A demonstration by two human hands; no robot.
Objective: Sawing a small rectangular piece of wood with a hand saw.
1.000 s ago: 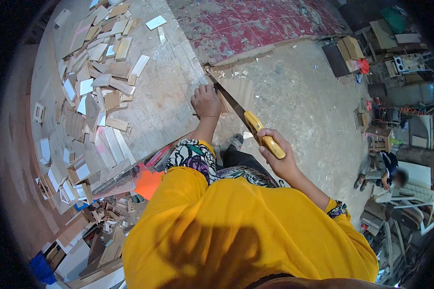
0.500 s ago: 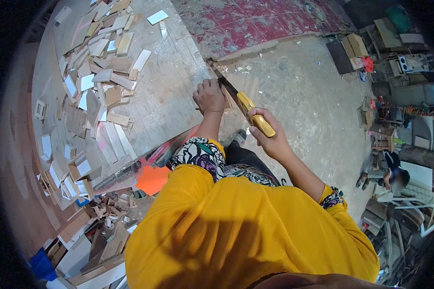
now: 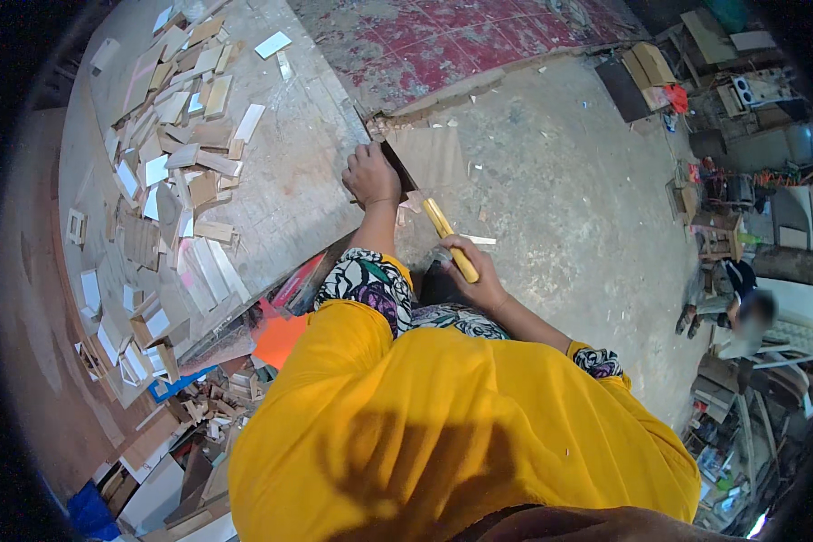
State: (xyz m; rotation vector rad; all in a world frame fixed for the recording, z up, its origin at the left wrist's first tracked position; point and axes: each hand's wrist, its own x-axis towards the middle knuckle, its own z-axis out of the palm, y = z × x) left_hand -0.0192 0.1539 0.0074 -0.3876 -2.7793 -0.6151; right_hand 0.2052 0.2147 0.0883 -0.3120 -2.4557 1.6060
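Observation:
My right hand (image 3: 479, 278) is closed round the yellow handle (image 3: 449, 237) of a handsaw. The saw's dark blade (image 3: 398, 171) slants up and left to the right edge of the wooden worktable (image 3: 289, 194). Close beside the blade, my left hand (image 3: 372, 174) presses down at the table's edge with fingers curled. Whatever lies under that palm is mostly hidden; only a thin dark edge shows by the thumb side. The blade's cutting line is not clearly visible.
Many wood offcuts (image 3: 203, 135) are heaped across the left of the table. More scraps (image 3: 212, 406) lie below its near edge, by an orange sheet (image 3: 280, 340). Concrete floor (image 3: 551, 208) stretches right, toward cardboard boxes (image 3: 650, 65) and a person (image 3: 741, 298) among clutter.
My right hand has drawn the saw back toward my body and a little left, and its handle now shows narrower. The left hand stays at the table edge; the whole view has shifted slightly.

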